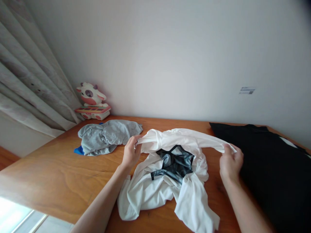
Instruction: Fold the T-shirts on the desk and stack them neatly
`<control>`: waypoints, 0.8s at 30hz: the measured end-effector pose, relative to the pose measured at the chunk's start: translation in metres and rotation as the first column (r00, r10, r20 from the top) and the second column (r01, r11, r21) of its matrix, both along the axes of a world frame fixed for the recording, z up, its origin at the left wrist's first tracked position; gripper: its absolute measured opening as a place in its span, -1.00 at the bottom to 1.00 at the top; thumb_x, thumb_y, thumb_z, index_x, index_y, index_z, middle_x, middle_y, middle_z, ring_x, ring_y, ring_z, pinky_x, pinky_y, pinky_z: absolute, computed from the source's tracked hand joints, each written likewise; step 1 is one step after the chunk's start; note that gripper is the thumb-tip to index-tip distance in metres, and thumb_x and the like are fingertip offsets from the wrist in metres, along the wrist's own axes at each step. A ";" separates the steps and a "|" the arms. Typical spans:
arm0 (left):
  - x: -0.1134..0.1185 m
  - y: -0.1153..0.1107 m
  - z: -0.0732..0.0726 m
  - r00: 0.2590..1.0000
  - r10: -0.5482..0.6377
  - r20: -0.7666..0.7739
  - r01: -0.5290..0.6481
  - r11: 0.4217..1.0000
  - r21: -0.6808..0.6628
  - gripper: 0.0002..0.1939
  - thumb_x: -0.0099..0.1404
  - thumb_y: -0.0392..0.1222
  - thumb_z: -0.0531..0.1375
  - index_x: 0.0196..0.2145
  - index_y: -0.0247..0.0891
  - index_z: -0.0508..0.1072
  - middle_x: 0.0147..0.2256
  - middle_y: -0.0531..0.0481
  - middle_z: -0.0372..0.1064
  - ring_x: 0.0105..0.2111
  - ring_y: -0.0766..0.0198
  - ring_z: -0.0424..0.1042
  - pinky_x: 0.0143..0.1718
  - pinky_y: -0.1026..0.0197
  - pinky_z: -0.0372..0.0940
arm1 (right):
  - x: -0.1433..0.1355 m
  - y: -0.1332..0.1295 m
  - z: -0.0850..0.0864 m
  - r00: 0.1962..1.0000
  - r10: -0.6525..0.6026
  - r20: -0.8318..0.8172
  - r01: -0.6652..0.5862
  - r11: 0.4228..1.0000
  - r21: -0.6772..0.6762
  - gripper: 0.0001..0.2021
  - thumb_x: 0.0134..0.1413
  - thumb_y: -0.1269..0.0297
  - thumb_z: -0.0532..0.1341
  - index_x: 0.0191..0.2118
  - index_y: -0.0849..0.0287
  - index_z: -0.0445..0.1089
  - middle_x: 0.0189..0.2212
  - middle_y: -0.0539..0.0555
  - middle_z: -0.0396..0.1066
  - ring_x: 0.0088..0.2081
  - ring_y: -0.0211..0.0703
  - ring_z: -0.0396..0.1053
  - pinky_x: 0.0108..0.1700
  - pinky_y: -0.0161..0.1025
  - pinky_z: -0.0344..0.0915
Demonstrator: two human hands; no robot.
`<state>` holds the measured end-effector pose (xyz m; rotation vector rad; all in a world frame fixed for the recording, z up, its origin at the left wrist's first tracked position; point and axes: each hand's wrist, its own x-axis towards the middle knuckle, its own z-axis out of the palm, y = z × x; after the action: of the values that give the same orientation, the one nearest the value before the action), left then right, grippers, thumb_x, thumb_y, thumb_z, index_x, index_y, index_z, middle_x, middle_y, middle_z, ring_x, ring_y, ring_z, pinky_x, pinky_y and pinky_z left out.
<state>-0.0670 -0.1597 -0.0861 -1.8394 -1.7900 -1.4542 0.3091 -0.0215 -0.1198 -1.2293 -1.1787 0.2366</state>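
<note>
A white long-sleeved garment (pixel 150 191) lies crumpled on the wooden table in front of me, with a dark grey, black-edged patch (pixel 177 163) showing in its middle. My left hand (pixel 132 150) pinches the far part of the white cloth at its left end. At the right end, my right hand (pixel 230 160) grips a corner of the same cloth between thumb and fingers. The strip between my hands is stretched and partly raised off the table. Two white sleeve-like parts hang toward me along the near side.
A grey garment (pixel 109 134) with some blue cloth (pixel 79 150) under it lies at the left. Black clothing (pixel 272 168) covers the right side of the table (pixel 60 178). A toy cow with a keyboard (pixel 93 100) stands against the wall, beside a curtain (pixel 26 64).
</note>
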 end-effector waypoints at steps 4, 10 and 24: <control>0.011 -0.006 0.005 0.934 -0.257 -0.247 0.258 0.966 -0.029 -0.59 0.39 -0.44 -0.02 0.03 -0.15 0.46 -0.06 -0.09 0.51 -0.05 0.15 0.46 0.00 0.09 0.36 | -0.004 -0.011 0.015 0.959 -0.037 0.281 -0.014 0.984 0.178 -0.67 0.09 0.28 0.20 -0.01 0.17 0.44 -0.06 0.26 0.40 0.05 0.21 0.36 0.08 0.17 0.33; 0.025 -0.011 0.010 0.861 -0.379 -0.341 0.278 0.910 -0.309 -0.59 0.39 -0.32 0.09 0.16 -0.17 0.39 -0.01 -0.15 0.52 -0.03 0.04 0.43 0.00 -0.01 0.32 | -0.046 -0.033 0.012 0.703 0.421 0.573 -0.523 0.852 0.015 -0.50 0.23 0.12 0.24 0.24 0.10 0.26 0.18 0.27 0.37 0.18 0.16 0.36 0.21 0.16 0.28; 0.016 -0.005 -0.004 0.915 -0.291 -0.278 0.116 0.852 -0.510 -0.55 0.17 -0.24 0.28 0.04 -0.17 0.49 0.08 -0.21 0.41 0.06 -0.12 0.40 0.11 -0.13 0.31 | -0.050 -0.038 0.011 0.656 0.527 0.540 -0.528 0.832 -0.171 -0.97 0.02 0.28 0.18 -0.38 0.04 0.29 -0.36 0.05 0.46 -0.26 -0.01 0.42 -0.13 -0.05 0.34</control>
<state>-0.0510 -0.1649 -0.0901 -2.4123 -1.9314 -0.6807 0.2594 -0.0597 -0.1086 -0.9398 -2.0728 0.3105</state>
